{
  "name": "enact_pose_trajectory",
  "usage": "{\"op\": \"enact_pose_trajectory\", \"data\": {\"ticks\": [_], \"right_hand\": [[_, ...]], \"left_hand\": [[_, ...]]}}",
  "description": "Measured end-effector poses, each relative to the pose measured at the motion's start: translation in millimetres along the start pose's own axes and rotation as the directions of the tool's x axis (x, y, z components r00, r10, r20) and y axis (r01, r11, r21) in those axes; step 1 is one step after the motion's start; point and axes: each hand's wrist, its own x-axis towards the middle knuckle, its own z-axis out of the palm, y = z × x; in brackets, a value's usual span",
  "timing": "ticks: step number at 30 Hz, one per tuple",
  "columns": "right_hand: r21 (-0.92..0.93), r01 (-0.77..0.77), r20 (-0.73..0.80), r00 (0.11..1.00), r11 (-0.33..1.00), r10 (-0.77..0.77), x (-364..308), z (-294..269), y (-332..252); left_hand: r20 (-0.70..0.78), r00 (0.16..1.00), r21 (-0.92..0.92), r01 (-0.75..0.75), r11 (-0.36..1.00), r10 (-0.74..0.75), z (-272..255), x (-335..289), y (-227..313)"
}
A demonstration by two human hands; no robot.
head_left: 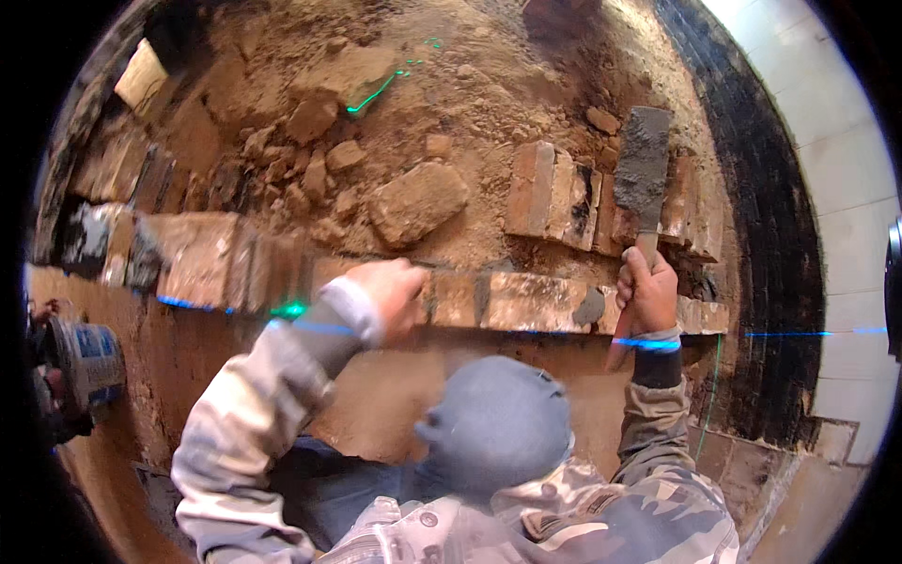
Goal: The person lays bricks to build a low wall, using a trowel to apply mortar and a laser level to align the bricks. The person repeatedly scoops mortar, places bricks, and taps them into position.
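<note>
My right hand (646, 289) is closed round the handle of a trowel (648, 242). Its long blade points away from me, covered with grey mortar (643, 174). Below it runs a row of bricks (531, 299) with grey joints, and a dab of mortar sits on the brick face just left of that hand. My left hand (393, 293), a little blurred, rests on the same row with its fingers curled at the top edge near a joint. Whether anything is inside those fingers is hidden.
Beyond the row lie rubble, sandy earth and a large broken brick (419, 204). Several bricks (550, 195) stand on edge at the right, before a blackened wall (770, 244) and white tiles (850, 216). A bucket (89, 362) is at far left. Blue and green light lines cross the scene.
</note>
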Motion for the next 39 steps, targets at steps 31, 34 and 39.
{"op": "enact_pose_trajectory", "data": {"ticks": [31, 34, 39], "right_hand": [[-0.367, -0.003, 0.185, 0.980, 0.930, 0.076, 109, -105, 65], [-0.458, 0.314, 0.417, 0.902, 0.832, -0.111, 114, -120, 72], [-0.233, 0.155, 0.340, 0.938, 0.960, -0.069, 104, -59, 29]], "left_hand": [[0.085, 0.831, -0.732, 0.427, 0.531, -0.550, 92, 299, -16], [0.010, 0.798, -0.723, 0.422, 0.546, -0.603, 75, 252, -55], [0.065, 0.625, -0.729, 0.562, 0.391, -0.778, 60, 189, -92]]}}
